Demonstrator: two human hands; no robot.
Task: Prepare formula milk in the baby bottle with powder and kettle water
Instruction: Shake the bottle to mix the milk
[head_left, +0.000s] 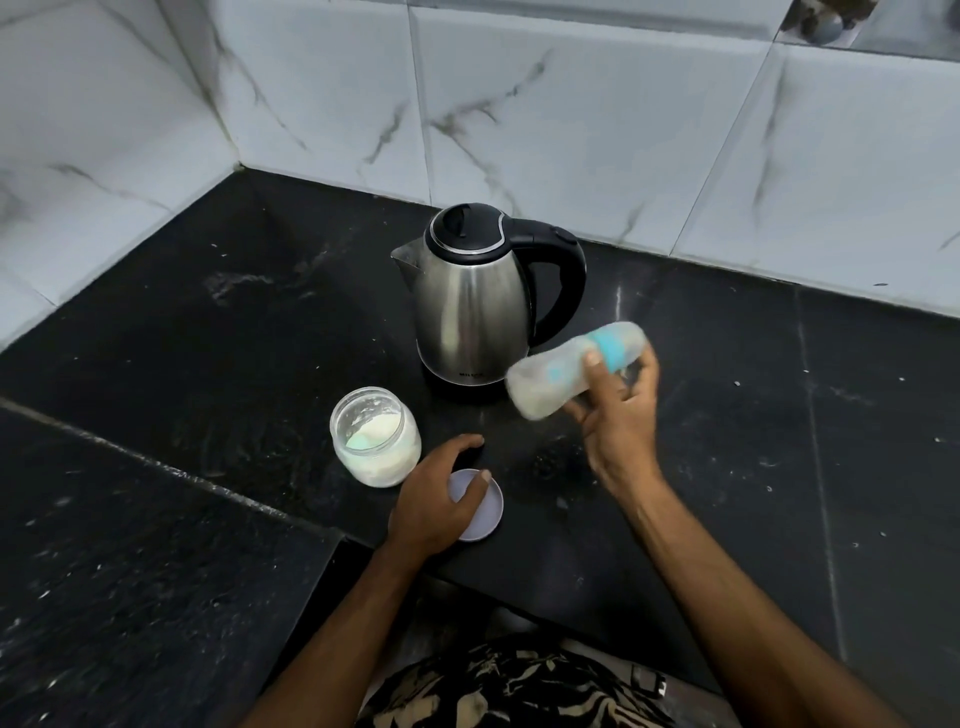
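My right hand (618, 415) grips the baby bottle (561, 371), which is tilted almost on its side above the counter and blurred; it has a blue band and whitish liquid inside. The steel kettle (470, 306) with a black lid and handle stands just behind the bottle. An open glass jar of white powder (375, 436) stands to the left. My left hand (441, 499) rests on the lilac jar lid (485, 514), which lies flat on the counter beside the jar, with the thumb lying across it.
The black stone counter (208, 338) runs into a corner of white marbled wall tiles (571, 104). Its front edge steps inward near my body. White specks and wet smears dot the surface.
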